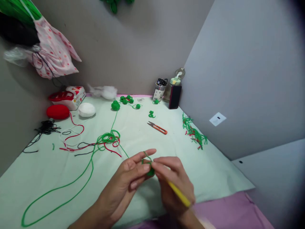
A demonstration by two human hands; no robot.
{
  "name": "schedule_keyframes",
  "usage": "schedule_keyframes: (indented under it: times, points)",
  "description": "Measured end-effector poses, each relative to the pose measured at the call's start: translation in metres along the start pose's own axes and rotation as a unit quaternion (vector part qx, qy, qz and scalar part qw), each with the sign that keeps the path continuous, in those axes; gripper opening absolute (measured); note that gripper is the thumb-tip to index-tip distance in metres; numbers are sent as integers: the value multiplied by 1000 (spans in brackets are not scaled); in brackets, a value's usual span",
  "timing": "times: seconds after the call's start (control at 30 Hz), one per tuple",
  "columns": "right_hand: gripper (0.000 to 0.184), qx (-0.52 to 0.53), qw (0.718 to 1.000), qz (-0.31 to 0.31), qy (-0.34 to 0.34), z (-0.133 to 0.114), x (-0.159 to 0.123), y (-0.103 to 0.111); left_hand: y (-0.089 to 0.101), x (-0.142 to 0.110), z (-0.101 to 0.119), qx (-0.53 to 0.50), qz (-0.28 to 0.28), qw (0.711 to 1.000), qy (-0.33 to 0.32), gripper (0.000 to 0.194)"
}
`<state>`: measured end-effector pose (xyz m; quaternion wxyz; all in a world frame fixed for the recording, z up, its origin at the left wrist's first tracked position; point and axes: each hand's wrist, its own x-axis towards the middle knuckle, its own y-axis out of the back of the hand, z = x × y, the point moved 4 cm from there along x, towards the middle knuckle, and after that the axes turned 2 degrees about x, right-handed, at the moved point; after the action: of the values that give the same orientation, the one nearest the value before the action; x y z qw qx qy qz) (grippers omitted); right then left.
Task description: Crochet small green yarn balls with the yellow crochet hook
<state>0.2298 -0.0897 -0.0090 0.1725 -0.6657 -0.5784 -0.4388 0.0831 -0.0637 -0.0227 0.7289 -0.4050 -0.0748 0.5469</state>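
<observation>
Near the front of the table, my left hand [133, 173] pinches a small green crochet piece [151, 172] between thumb and fingers. A strand of green yarn [147, 155] runs over its raised index finger. My right hand [175, 181] is closed around a crochet hook with a yellow handle [179, 193]. The hook's tip meets the work at the left fingertips and is hidden by the fingers. From the hands the yarn leads back to a loose green tangle [108, 137], and a long loop of it lies at the left.
Orange thread snips [157, 128] lie beyond the hands. Yarn scraps [194, 132] are heaped at the right. Red [57, 112] and white yarn balls [87, 110] sit at the back left. A phone [175, 97] leans by a pen cup [159, 90]. Grey walls [138, 51] enclose the table.
</observation>
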Motion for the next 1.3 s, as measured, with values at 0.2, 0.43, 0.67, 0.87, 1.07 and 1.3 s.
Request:
schedule_keyframes:
  times: [0.2, 0.43, 0.67, 0.87, 1.07, 1.3]
  points:
    - [18, 251, 945, 63, -198, 18, 9, -4, 2, 1, 5, 42, 9, 997, -64, 41]
    - [16, 285, 916, 73, -273, 29, 8, -6, 2, 0, 3, 141, 1, 985, -103, 40]
    - [23, 308, 906, 70, -283, 27, 11, -3, 7, -3, 6, 174, 27, 978, -111, 38]
    - [23, 138, 975, 25, -173, 9, 8, 4, 8, -6, 11, 277, 76, 943, -168, 35]
    - [34, -102, 989, -63, 80, -8, 5, -2, 7, -9, 6, 282, 114, 916, -260, 33]
    - [24, 23, 998, 46, -34, 0, 11, 7, 0, -1, 4, 12, -6, 1000, 2, 51]
